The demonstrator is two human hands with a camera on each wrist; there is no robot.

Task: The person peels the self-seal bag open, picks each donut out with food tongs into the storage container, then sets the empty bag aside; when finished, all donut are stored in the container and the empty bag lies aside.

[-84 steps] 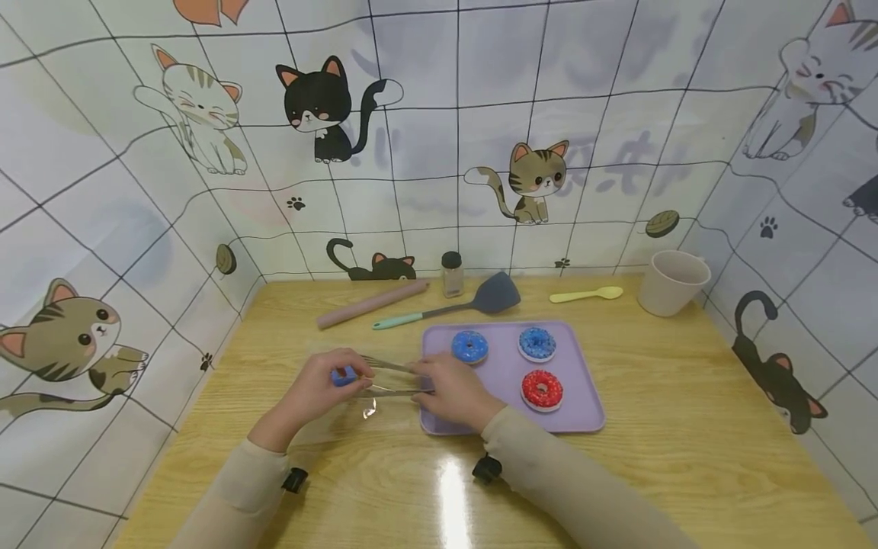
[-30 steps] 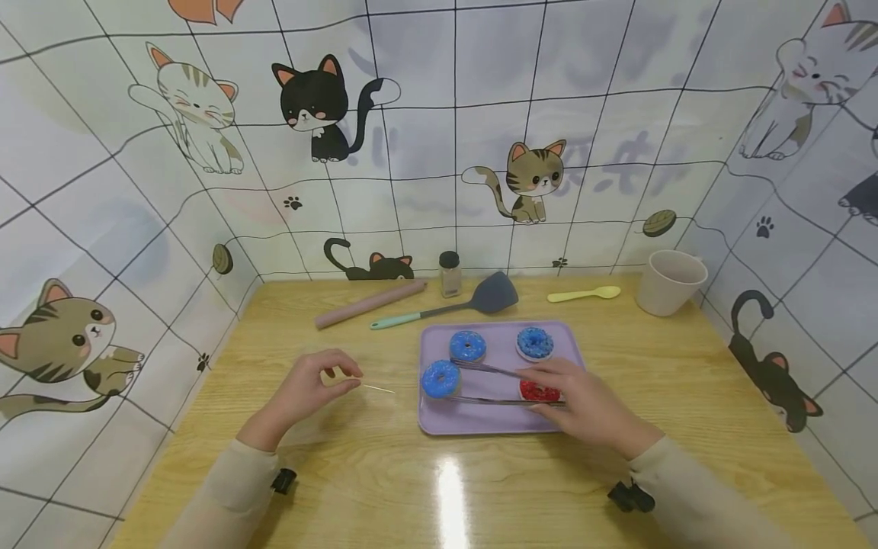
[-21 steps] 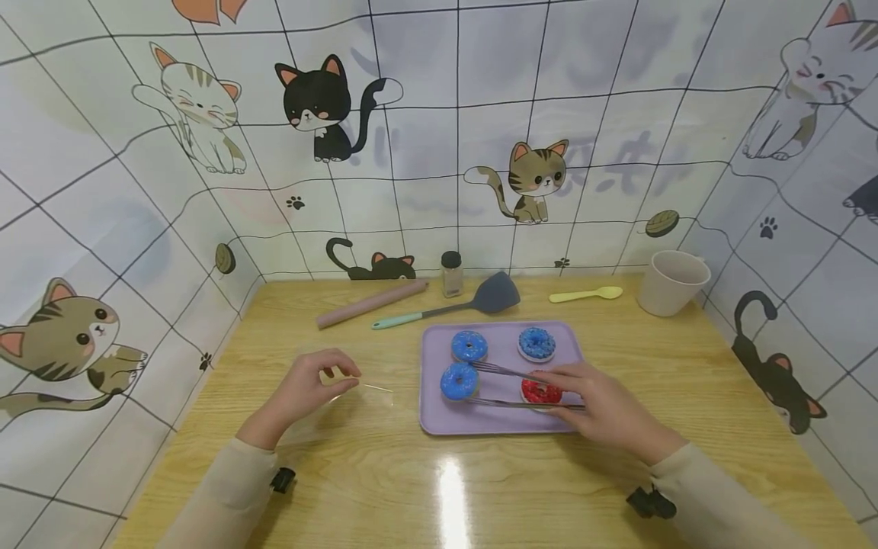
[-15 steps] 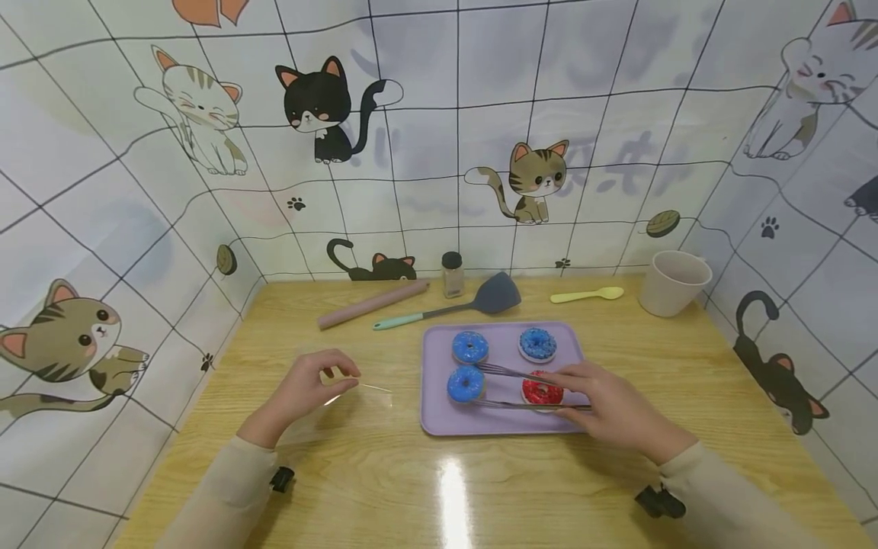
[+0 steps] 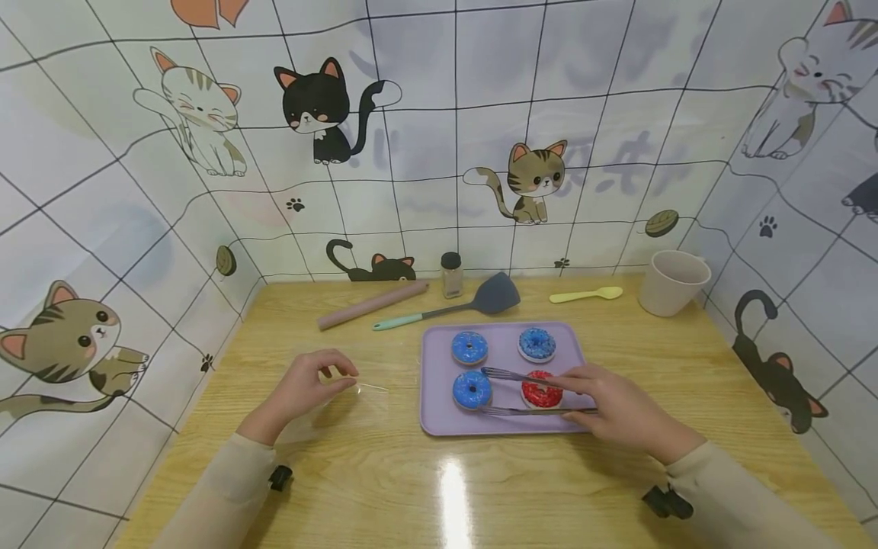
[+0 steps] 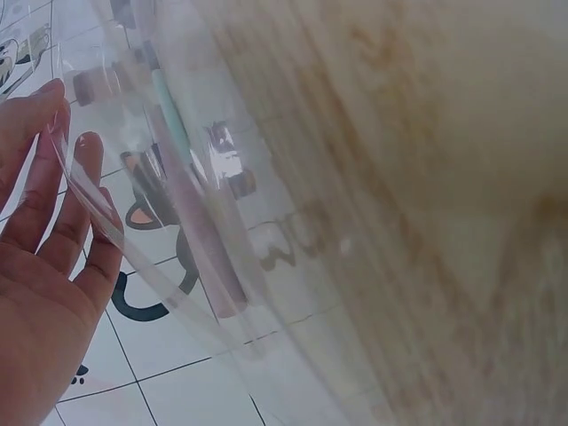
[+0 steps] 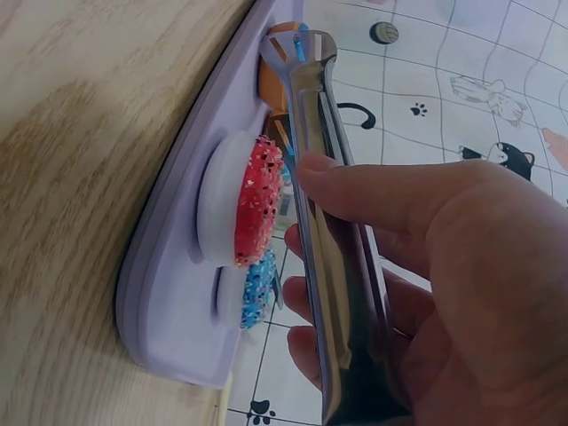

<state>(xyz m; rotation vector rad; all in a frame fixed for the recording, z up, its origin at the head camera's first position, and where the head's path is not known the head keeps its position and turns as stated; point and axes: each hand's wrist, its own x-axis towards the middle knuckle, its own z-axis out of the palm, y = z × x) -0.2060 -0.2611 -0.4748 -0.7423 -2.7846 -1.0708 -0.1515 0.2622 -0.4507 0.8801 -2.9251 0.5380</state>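
Note:
My left hand [image 5: 309, 385] pinches the edge of a clear plastic bag [image 6: 169, 288] between thumb and fingers, left of the purple tray [image 5: 504, 425]. Metal tongs [image 7: 333, 266] are gripped in my right hand [image 5: 613, 408], thumb on one side and fingers on the other. Their spread tips lie at the right side of the front-left blue donut [image 5: 463, 390]; whether they touch it I cannot tell. The tongs' arms pass over and beside a red sprinkled donut [image 5: 542, 394]. Behind are another blue donut [image 5: 461, 349] and a blue sprinkled one [image 5: 537, 343].
Along the back of the table lie a pinkish rolling pin [image 5: 373, 305], a spatula [image 5: 495, 294] with a mint handle and a yellow spoon [image 5: 586, 295]. A black-capped jar [image 5: 452, 276] and a pale cup [image 5: 672, 284] stand by the cat-patterned wall covering.
The front-left blue donut, first by the left hand at the bag, came onto the tray with the tongs and slid right. Lately the tongs' tips spread and drew back right of it.

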